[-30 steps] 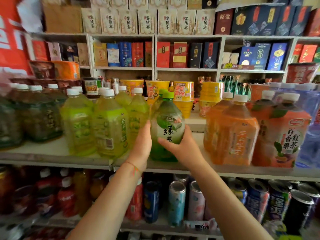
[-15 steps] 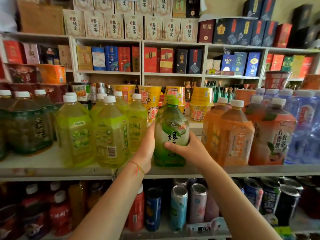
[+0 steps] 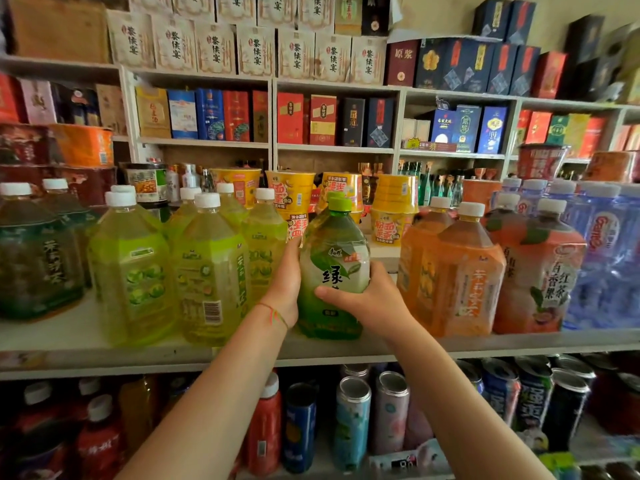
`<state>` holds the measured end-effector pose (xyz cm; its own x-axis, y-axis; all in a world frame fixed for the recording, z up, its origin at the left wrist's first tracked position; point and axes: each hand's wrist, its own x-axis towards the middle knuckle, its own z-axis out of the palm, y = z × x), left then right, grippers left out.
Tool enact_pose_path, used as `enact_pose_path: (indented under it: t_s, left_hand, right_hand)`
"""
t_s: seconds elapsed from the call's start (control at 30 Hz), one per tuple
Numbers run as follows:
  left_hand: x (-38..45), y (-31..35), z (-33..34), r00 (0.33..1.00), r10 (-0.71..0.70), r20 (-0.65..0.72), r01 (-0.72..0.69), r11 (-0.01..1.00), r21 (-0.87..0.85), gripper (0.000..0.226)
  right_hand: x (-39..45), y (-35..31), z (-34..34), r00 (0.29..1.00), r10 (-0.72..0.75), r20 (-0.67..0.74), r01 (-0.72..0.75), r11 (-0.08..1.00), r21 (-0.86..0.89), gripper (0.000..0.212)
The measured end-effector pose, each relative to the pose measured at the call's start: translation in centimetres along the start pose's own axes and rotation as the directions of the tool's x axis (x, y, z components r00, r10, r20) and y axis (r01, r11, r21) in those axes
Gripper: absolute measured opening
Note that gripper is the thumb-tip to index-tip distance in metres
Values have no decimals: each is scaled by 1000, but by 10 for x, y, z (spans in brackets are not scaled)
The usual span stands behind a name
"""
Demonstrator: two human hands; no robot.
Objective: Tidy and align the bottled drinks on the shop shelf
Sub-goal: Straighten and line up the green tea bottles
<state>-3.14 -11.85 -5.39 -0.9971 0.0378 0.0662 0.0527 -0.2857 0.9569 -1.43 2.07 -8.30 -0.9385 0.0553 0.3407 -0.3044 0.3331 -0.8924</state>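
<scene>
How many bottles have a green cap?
1. The green tea bottle stands at the shelf's front edge, held between the left hand and right hand. Every other cap showing is white; more may hide behind.

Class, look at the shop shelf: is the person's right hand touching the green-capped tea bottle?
Touching. The head view shows the right hand wrapped round the green-capped tea bottle, thumb lying across its label, with no gap visible.

A green-capped green tea bottle [image 3: 331, 271] is standing upright at the shelf [image 3: 86, 344] front, sitting between yellow-green bottles [image 3: 211, 271] and orange bottles [image 3: 464, 271], its label facing outward.
</scene>
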Motion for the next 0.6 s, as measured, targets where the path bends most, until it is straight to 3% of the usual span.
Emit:
enact_pose_path:
  t_s: [0.2,0.33,0.47,0.6]
  left_hand:
    - [-4,-8,7,993,32,112,-37,999,36,57]
    - [1,-7,10,995,17,97,-18,1000,12,60]
    - [6,-6,12,997,-1,75,4,999,-38,60]
    - [4,-9,24,995,-24,94,29,998,-56,63]
  right_hand:
    - [4,5,-13,1000,-6,5,7,1000,-28,96]
    - [3,7,-15,999,-34,33,32,998,44,95]
    - [6,12,-15,996,-23,88,20,999,29,120]
    - [10,8,-20,988,-48,144,32,993,111,95]
